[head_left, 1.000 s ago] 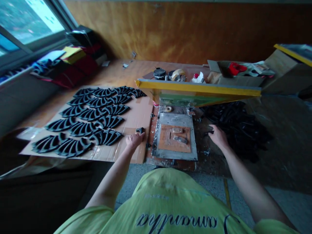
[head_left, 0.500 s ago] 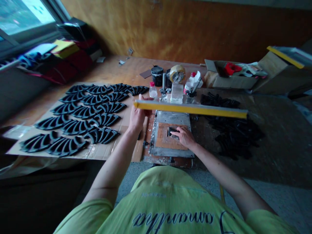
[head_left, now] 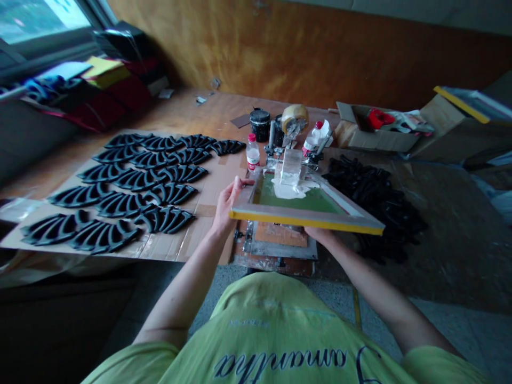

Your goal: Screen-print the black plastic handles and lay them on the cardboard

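My left hand (head_left: 229, 201) grips the left side of a screen-printing frame (head_left: 306, 220), which has a yellow front edge. The frame is tilted, its front edge raised above the base. White ink (head_left: 288, 190) lies on the green mesh (head_left: 276, 201), against a whitish block (head_left: 291, 162) near the back. Under the frame, my right hand (head_left: 318, 234) reaches in over the brown board (head_left: 276, 234) on the grey metal base plate (head_left: 264, 249). The frame covers my right fingers and whatever they touch.
Rows of curved black pieces (head_left: 120, 202) lie in fans on cardboard (head_left: 210, 213) to the left. A black heap (head_left: 384, 213) sits at right. Behind stand a red-capped bottle (head_left: 252, 153), a black tub (head_left: 260, 125), a tape roll (head_left: 295, 118) and an open carton (head_left: 372, 136).
The frame's front edge has come down and toward me with my left hand, showing mesh and ink. My right fingers, earlier on a small black piece on the board, are now hidden beneath it.
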`<control>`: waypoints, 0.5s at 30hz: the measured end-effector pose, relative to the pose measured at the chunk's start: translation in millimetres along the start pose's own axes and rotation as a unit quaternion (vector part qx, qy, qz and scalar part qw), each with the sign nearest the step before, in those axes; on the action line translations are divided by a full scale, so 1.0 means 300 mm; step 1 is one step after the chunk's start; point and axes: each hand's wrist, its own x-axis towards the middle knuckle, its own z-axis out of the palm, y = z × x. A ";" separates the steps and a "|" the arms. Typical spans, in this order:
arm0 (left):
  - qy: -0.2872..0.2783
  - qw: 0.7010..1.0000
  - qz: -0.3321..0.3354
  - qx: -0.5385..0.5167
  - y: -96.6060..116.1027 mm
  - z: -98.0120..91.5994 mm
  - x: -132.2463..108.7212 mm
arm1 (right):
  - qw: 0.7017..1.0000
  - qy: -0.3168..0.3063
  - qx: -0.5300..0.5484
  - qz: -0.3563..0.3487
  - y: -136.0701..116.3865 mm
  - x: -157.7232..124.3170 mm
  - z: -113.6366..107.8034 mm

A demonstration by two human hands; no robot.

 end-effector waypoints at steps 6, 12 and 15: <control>-0.025 0.985 -0.168 0.032 -0.270 -0.073 -0.127 | 0.982 0.170 0.016 0.087 0.107 0.103 -0.187; -0.032 0.978 -0.188 0.087 -0.489 -0.090 -0.139 | 0.992 0.069 -0.066 -0.087 -0.161 0.258 -0.126; -0.037 0.976 -0.180 0.118 -0.526 -0.100 -0.132 | 0.991 -0.028 -0.088 -0.098 -0.207 0.229 -0.061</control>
